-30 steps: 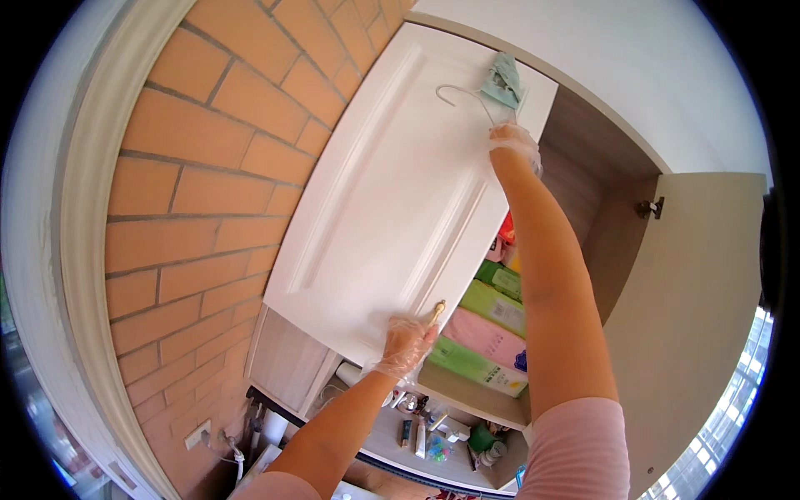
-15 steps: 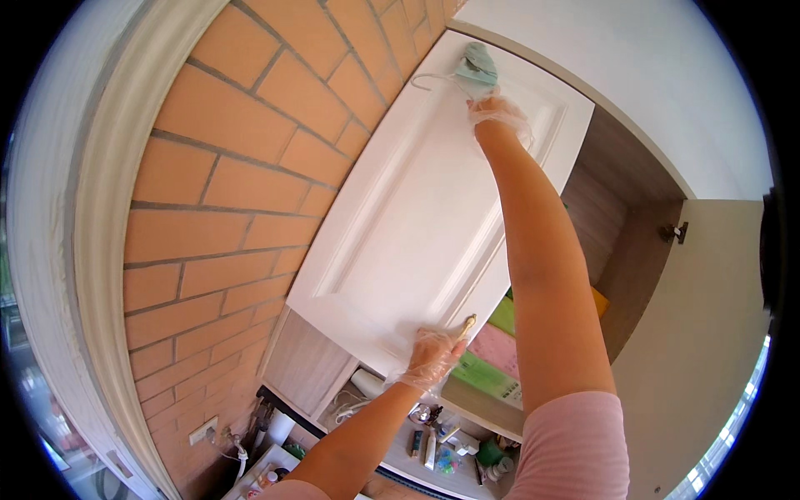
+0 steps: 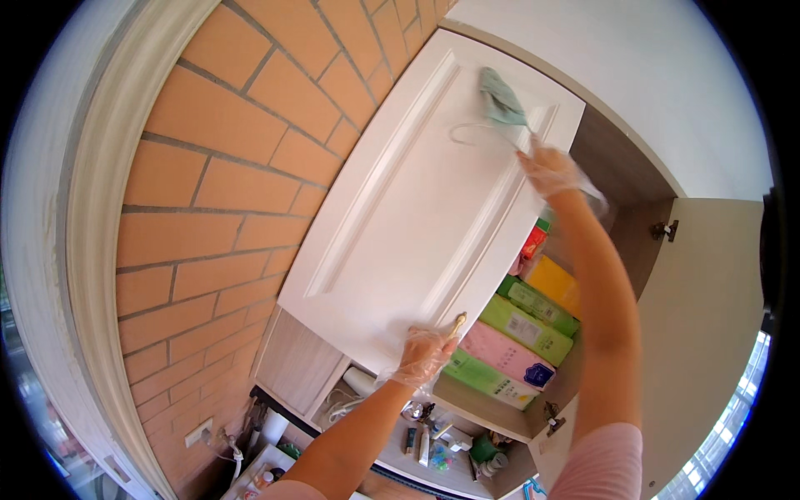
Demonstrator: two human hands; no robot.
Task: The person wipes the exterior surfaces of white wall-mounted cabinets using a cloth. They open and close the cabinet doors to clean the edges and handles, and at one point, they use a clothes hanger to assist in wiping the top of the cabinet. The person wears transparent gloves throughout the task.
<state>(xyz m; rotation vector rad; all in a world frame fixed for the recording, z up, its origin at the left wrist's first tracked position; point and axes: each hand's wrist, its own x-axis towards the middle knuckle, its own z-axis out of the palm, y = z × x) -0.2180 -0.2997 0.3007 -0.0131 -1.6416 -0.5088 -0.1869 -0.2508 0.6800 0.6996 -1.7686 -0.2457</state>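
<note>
1. Our right grip point(image 3: 550, 171) is closed on a thin wire hanger point(image 3: 475, 126); it is a little blurred, so we cannot tell how each finger lies.
2. Just up and to the left of that grip, a grey-green cloth point(image 3: 502, 100) is bunched on one end of the hanger, in front of the upper part of a white door point(image 3: 383, 225). We cannot tell whether the cloth touches it. The hanger's open hook curls out to the grip's left, below the cloth.
3. Our left grip point(image 3: 423, 358), well below the right one, is closed on a small brass knob point(image 3: 459, 322) — it pokes out at the upper right of our fingers, near the door's lower corner.
4. We wear clear, loose plastic gloves point(image 3: 427, 367) on both hands.
5. Right of the left grip, inside the cupboard point(image 3: 642, 250), lie a green pack point(image 3: 492, 382), a pink pack point(image 3: 504, 350) and a light green pack point(image 3: 525, 327), with a yellow pack point(image 3: 552, 283) farther up.
6. Below the left grip, a shelf point(image 3: 393, 452) carries a white tube point(image 3: 424, 447) and other small things.
7. Left of both grips stands a brick wall point(image 3: 183, 233); to their right, a second door point(image 3: 700, 333) hangs open.
</note>
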